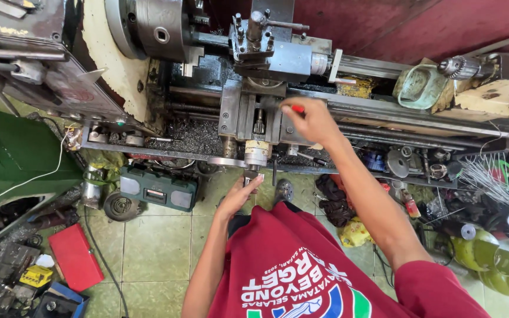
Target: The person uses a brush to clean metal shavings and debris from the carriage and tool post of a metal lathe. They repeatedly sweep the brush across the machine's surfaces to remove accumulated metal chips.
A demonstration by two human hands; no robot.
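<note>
- Left hand [240, 197] curls loosely on the lathe's cross-slide handwheel [253, 160], placed for turning.
- Right hand [308, 121] pinches a small red-tipped tool [297, 109] over the carriage [254, 112], beside the tool post [254, 41].
- Metal chips [192, 135] lie below the chuck [154, 26].
</note>
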